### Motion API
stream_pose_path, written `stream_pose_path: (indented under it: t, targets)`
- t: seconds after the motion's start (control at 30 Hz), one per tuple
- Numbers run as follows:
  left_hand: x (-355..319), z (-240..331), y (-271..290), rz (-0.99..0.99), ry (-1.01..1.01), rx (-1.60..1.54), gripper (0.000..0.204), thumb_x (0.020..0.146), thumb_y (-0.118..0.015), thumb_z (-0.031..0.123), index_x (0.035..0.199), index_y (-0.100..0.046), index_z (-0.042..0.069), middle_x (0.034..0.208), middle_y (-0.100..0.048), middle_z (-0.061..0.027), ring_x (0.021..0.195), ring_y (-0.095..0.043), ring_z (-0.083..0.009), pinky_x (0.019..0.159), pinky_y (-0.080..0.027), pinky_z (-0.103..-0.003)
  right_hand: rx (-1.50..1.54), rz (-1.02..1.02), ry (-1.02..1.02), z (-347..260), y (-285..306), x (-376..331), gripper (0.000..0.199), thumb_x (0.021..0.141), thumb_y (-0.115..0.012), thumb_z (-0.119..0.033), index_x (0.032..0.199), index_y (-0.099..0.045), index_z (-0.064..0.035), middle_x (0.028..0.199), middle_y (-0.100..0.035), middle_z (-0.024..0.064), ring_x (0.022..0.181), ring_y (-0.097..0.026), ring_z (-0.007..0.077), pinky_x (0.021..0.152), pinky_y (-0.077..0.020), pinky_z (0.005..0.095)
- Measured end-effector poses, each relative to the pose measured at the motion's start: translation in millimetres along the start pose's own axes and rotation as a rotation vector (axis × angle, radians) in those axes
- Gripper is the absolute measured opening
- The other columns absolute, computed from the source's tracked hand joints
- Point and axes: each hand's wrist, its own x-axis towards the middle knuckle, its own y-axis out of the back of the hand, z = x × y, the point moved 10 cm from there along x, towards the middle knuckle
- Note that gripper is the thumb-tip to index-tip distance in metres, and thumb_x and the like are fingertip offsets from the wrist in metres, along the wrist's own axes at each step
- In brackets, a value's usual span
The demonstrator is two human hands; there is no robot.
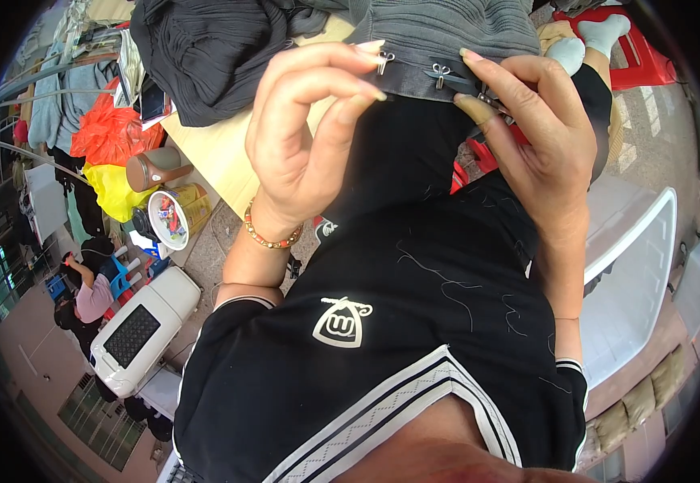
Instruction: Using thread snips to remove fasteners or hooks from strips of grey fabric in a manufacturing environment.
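Upper centre: held scissors (464,84) in right hand (547,133); curled left hand (301,121) with unclear pinch; probably risked nicking band (410,86) through slip.

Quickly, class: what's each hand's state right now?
Left hand: closed in a pinch; anything held cannot be told.
Right hand: holding what look like thread snips.

Light mostly bright nr centre; white tub (627,318) at right v. pale; far left dimmer, soft; fisheye-bent edges, blk rim.

Heaped dark knitwear (205,60) and draped clothes (45,113) suggest a garment workshop.
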Motion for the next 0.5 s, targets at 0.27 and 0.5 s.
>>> stream_pose_path:
  t: [0.27,0.5]
  targets:
    - [9,5,-23,-0.073,-0.203,0.413,0.033,0.074,-0.083,0.008,0.105,-0.074,0.009,0.107,-0.069,-0.0048,0.091,-0.066,-0.0226,0.077,-0.049,-0.032,-0.015,0.075,-0.001,-5,5,1,0.041,0.069,-0.082,-0.002,0.109,-0.074,-0.0055,0.089,-0.061,0.0047,0.073,-0.062,0.0169,0.061,-0.0513,0.0285]
    - [5,10,-26,-0.028,-0.435,0.471,0.024,0.074,-0.080,0.006,0.097,-0.072,0.007,0.098,-0.069,-0.0024,0.085,-0.066,-0.0209,0.075,-0.049,-0.032,-0.001,0.080,-0.007,-4,3,1,0.040,0.070,-0.082,-0.001,0.109,-0.074,-0.0043,0.091,-0.062,0.0055,0.072,-0.061,0.0166,0.060,-0.0510,0.0277]
